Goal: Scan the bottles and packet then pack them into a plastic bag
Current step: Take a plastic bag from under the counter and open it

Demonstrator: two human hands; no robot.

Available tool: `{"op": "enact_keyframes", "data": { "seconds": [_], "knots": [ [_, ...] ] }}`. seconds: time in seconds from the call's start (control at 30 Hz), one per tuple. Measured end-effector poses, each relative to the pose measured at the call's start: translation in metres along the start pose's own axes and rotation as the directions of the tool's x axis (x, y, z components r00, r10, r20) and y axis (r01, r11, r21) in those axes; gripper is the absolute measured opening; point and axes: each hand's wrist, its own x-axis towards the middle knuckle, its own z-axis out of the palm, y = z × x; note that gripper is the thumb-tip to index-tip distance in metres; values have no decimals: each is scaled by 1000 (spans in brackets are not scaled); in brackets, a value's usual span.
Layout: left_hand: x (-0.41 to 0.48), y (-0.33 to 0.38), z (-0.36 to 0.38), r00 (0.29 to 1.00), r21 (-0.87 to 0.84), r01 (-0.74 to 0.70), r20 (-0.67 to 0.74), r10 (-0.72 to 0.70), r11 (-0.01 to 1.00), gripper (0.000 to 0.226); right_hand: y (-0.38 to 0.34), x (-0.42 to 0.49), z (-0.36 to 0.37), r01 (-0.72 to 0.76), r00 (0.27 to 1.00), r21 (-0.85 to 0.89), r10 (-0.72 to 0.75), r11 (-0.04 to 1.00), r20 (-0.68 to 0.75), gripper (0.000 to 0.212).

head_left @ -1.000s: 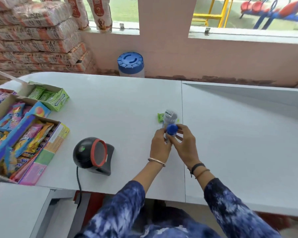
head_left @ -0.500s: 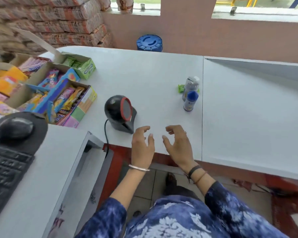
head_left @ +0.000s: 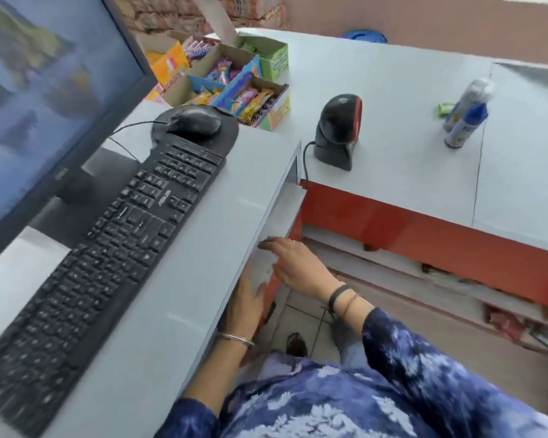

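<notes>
Hands empty, bottles upright, touching

A light grey surface carried the goods. Two bottles, one with a blue cap and one with a white cap, were stood touching near its seam, with a green packet lying just beside them. A black scanner and open cardboard boxes of sweets were set further left. A keyboard, a mouse on a pad and a monitor were carried by the adjoining lower surface.
</notes>
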Motion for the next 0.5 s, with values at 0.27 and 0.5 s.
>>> {"op": "enact_keyframes", "data": {
  "seconds": [0.27,0.5],
  "knots": [
    [-14,14,-26,984,403,-160,136,114,901,58,-1,9,5,43,997,-157,-34,987,64,53],
    [-5,22,-20,993,-71,-97,-67,92,993,27,4,14,-39,47,998,-280,-56,959,-26,18]
  ]
}}
